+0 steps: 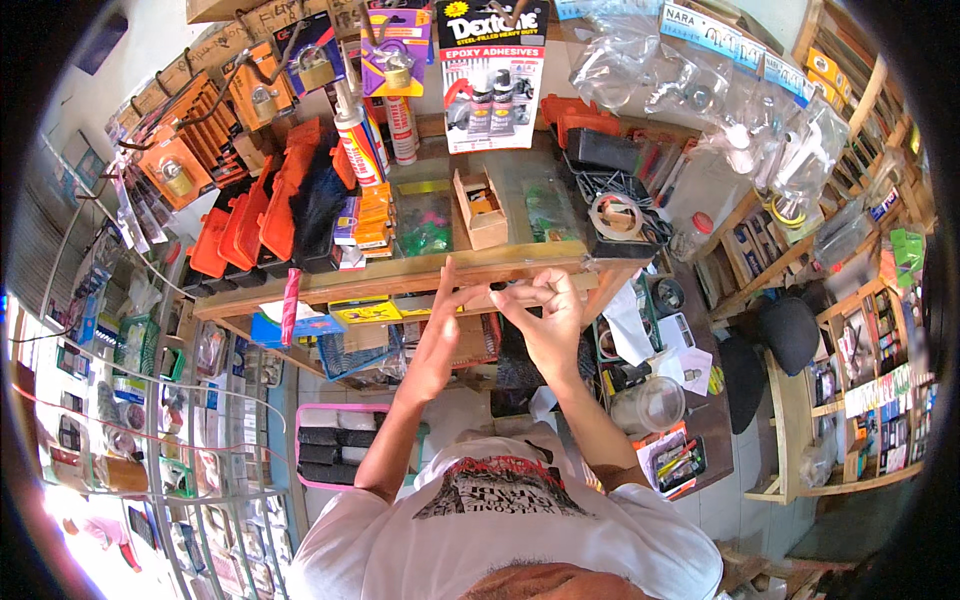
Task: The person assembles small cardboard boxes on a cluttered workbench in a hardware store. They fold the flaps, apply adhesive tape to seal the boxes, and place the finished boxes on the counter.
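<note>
Meeting just below the wooden shelf edge [400, 275], the left hand [437, 335] stands flat and released, fingers pointing up at the shelf. Beside it, nearly touching, the right hand [548, 318] has its fingers curled, though I cannot tell whether they pinch anything. A small cardboard box [480, 208] sits above that edge, about equally near both hands.

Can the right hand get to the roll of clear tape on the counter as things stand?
Probably yes. The right hand is raised at the counter's front edge, apparently empty, and the roll of clear tape lies on top just beyond it, with nothing between them. The left hand is off to the side.
</note>
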